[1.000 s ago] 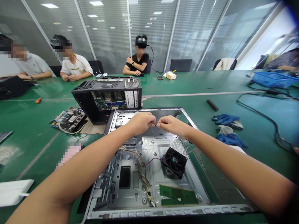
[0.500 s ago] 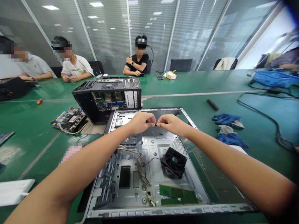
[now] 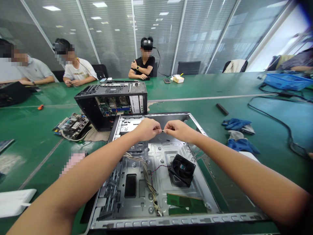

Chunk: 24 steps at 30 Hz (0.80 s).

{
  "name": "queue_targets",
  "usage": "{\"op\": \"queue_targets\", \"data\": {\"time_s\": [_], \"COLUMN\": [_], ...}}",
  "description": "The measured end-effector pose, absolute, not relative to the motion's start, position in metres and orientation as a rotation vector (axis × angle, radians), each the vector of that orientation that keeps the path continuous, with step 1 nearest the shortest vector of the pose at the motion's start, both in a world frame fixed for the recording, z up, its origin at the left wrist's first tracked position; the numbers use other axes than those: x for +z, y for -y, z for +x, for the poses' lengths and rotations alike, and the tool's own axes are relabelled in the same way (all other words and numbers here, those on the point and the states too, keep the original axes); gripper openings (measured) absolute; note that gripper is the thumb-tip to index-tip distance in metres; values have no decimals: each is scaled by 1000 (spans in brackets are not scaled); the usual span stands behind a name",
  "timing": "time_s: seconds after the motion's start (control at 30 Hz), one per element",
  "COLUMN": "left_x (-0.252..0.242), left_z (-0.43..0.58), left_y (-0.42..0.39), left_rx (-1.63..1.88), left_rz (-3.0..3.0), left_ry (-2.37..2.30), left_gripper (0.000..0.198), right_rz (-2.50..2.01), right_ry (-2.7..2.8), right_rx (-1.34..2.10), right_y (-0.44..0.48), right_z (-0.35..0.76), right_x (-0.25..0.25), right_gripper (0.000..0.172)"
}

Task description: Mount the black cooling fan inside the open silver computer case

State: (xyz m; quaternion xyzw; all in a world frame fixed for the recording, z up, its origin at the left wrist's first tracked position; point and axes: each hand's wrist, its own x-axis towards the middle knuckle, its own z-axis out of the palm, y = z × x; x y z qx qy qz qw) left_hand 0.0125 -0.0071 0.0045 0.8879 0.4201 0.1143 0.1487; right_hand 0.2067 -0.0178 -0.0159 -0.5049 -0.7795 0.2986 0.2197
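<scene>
Both my hands meet above the far part of an opened computer case that lies flat before me. My left hand and my right hand are closed in fingertip pinches around a tiny dark piece, too small to name. Below them, inside the metal case, a black cooling fan rests toward the right with a thin wire running left. Two green memory modules lie at the near right. A twisted bundle of beige cables runs down the middle.
Behind stands a black computer tower, its side open. A loose circuit board lies left of it. Blue gloves, a dark bar, black cables and a blue basket are on the right. Several people sit across the green table.
My hands stay almost in place, still pinching above the case. The whole view has shifted very slightly; nothing else has visibly moved.
</scene>
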Motion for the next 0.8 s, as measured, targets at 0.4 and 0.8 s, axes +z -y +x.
{"op": "queue_targets", "data": {"time_s": [0.4, 0.8], "left_x": [-5, -3], "left_z": [6, 2], "left_y": [-5, -4], "left_rx": [264, 386], "left_rz": [2709, 2551], "left_ry": [-1059, -1067], "left_gripper": [25, 13], "right_rz": [-1377, -1363], "right_ry": [2199, 2203], "right_rx": [886, 922], "right_y": [17, 19], "right_z": [207, 207], "right_x": [-17, -13], "right_gripper": [18, 18]}}
